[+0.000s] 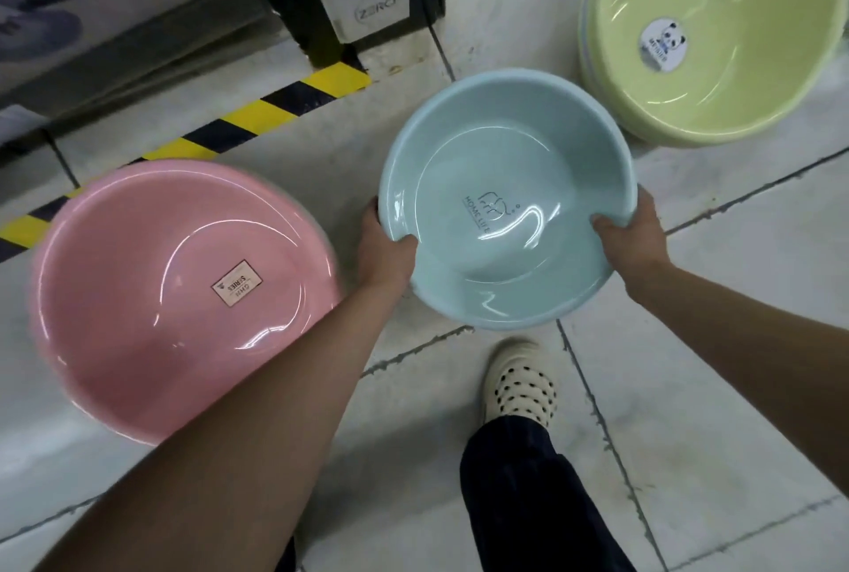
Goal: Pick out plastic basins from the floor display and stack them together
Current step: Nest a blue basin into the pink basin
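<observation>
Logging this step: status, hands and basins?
Left hand, right hand grip round pale-blue plastic basin by rim. Round pink plastic basin left, yellow-green plastic basin stack right. No obstruction seen.

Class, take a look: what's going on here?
A person grips a blue basin by its rim, left hand on one side, right hand on the other, holding it over the tiled floor. A pink basin lies to its left and a green basin farther right. The blue one is not yet nested in either.

The round pale-blue plastic basin (505, 199), round pink plastic basin (183, 296) and yellow-green plastic basin (716, 29) look glossy and smooth; the grey tiled floor (735, 342) looks duller.
</observation>
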